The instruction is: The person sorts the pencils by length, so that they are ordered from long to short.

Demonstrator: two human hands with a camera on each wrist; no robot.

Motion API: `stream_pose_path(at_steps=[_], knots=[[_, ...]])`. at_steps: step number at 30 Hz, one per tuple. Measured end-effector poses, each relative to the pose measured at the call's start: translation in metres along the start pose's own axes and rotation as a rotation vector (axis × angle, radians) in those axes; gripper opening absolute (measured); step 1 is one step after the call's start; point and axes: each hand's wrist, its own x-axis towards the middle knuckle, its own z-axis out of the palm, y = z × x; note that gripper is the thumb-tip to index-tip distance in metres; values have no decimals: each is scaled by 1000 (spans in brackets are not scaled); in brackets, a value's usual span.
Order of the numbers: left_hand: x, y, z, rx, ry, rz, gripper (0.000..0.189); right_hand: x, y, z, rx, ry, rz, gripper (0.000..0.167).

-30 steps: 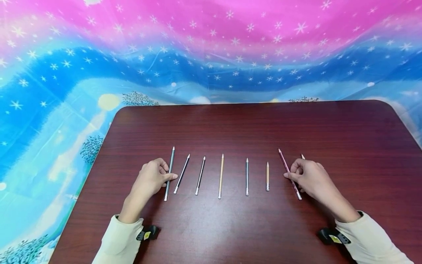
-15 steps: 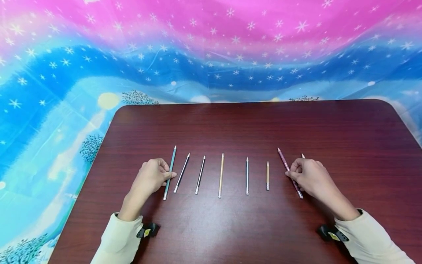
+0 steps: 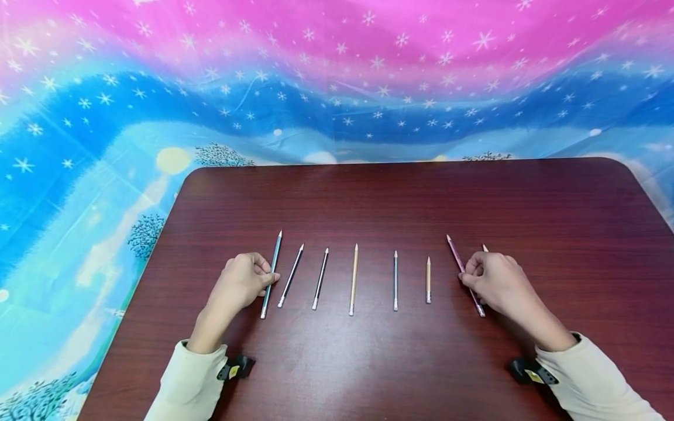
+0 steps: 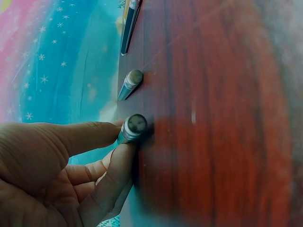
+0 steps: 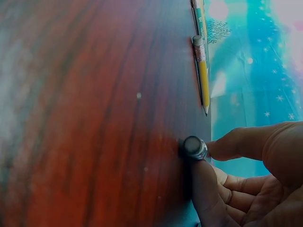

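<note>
My left hand (image 3: 241,282) pinches a teal pencil (image 3: 276,251) between thumb and fingers at the left end of a row of pencils. Its eraser end (image 4: 137,124) faces the left wrist camera, low over the table. At the right, my right hand (image 3: 500,283) pinches a pink pencil (image 3: 454,254) that leans with its tip to the left. The eraser (image 5: 193,145) of that one shows dark in the right wrist view. Behind the right hand, one more pencil (image 3: 485,248) is mostly hidden, only its tip showing. Nearest the left hand lies a black pencil (image 3: 291,275).
Between the hands lie another black pencil (image 3: 320,279), a long yellow pencil (image 3: 354,279), a blue pencil (image 3: 396,280) and a short yellow pencil (image 3: 429,280), tips pointing away. The dark wooden table (image 3: 358,368) ends at a snowflake-patterned cloth (image 3: 337,76).
The teal pencil has turned slightly, its tip shifting right, and the left thumb has drawn back a little. The pink pencil has moved slightly right. The pencils between them look unmoved.
</note>
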Motion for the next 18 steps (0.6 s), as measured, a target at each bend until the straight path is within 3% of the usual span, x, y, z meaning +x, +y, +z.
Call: stream_pose_path(at_steps=[18], knots=[[3, -3, -2, -42, -2, 8, 14, 0, -2, 3, 13, 21, -9, 9]])
